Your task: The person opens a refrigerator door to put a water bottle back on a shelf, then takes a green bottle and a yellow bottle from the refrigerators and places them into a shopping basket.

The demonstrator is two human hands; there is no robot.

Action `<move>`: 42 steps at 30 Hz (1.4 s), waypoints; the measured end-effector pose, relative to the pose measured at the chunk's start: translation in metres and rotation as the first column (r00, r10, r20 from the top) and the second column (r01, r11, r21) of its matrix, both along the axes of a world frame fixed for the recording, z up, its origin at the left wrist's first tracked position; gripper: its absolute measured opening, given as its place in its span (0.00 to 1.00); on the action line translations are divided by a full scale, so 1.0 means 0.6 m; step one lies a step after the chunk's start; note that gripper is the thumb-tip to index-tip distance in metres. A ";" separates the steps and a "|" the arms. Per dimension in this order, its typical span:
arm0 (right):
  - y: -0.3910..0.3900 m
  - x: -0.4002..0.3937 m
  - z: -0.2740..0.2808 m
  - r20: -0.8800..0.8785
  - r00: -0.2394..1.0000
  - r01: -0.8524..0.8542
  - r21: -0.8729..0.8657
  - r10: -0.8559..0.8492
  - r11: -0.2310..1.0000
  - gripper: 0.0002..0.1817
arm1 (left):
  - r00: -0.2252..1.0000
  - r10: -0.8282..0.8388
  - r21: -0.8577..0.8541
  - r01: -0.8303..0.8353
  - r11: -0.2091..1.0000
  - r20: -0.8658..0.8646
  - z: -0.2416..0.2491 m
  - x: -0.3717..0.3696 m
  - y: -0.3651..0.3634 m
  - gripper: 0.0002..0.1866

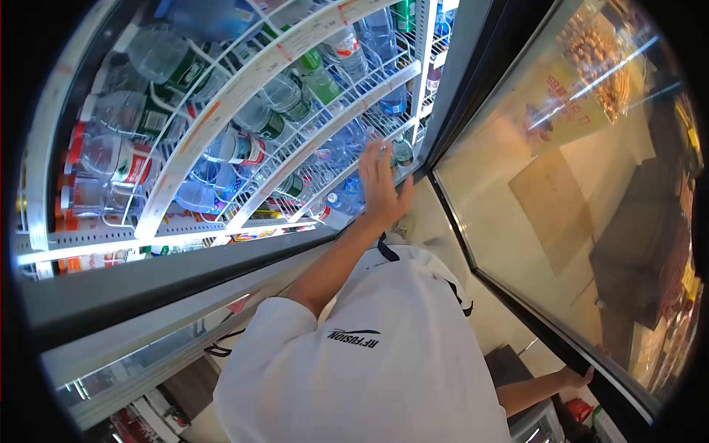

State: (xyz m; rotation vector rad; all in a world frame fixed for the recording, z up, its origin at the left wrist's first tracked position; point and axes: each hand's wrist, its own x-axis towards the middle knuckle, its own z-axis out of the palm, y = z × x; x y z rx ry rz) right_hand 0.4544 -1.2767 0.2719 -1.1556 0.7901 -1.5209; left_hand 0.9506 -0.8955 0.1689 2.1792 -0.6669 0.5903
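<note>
My left hand [380,181] is open, fingers stretched out and a little apart, at the right end of the cooler's lower shelves. No bottle is held in it. A clear bottle with a green label [402,152] stands just beside its fingers, and small water bottles [343,201] lie behind it. My right hand [576,377] touches the dark frame of the glass door [517,310] at the lower right; its fingers are too hidden to tell whether they grip. Wire shelves [214,111] hold rows of drink bottles, some with green labels, some with red ones.
The open glass door stands on the right. Through it show a flat brown cardboard piece [554,210], a dark box [639,240] and packaged snacks [598,59]. The cooler's grey sill [185,280] runs across the left. A red item [579,408] lies near my right hand.
</note>
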 end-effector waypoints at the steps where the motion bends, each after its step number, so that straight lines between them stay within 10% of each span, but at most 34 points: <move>1: -0.003 -0.003 -0.002 -0.007 0.996 -0.084 -0.003 0.084 0.996 0.41 | 0.981 -0.045 0.031 0.052 0.998 -0.187 -0.045 -0.019 0.025 0.36; 5: -0.005 0.007 0.008 -0.057 0.965 -0.261 -0.046 0.258 0.964 0.37 | 0.505 0.135 0.340 0.338 0.878 -0.853 -0.459 -0.124 0.213 0.28; 6: -0.009 0.002 0.009 -0.099 0.958 -0.274 -0.054 0.268 0.960 0.37 | 0.252 0.276 0.368 0.495 0.787 -0.928 -0.421 -0.180 0.268 0.27; 7: -0.005 0.012 0.016 -0.084 0.958 -0.277 -0.045 0.272 0.960 0.37 | 0.489 0.150 0.406 0.474 0.781 -0.859 -0.624 -0.263 0.384 0.29; 9: -0.020 0.004 0.014 -0.092 0.937 -0.344 -0.094 0.336 0.934 0.37 | 0.159 0.621 0.631 0.351 0.692 -0.768 -0.506 -0.375 0.426 0.31; 12: -0.015 0.009 0.025 -0.116 0.898 -0.438 -0.162 0.423 0.884 0.36 | 0.337 0.478 0.537 0.104 0.837 -0.811 -0.450 -0.506 0.472 0.28; 22: 0.074 -0.010 0.031 -0.154 0.936 -0.335 -0.123 0.315 0.934 0.36 | 0.114 0.493 0.495 -0.015 0.869 -0.862 -0.344 -0.699 0.415 0.36; 37: 0.391 -0.017 -0.002 -0.239 0.958 -0.210 -0.215 0.157 0.954 0.48 | 0.423 0.361 0.357 -0.090 0.930 -0.831 -0.267 -0.543 0.546 0.34; 40: 0.456 -0.019 -0.029 -0.228 0.951 -0.259 -0.218 0.208 0.941 0.49 | 0.447 0.413 0.418 -0.092 0.904 -0.794 -0.301 -0.580 0.648 0.34; 42: 0.494 -0.021 -0.078 -0.242 0.949 -0.256 -0.215 0.202 0.943 0.50 | 0.524 0.406 0.527 0.099 0.844 -0.749 -0.510 -0.604 0.788 0.36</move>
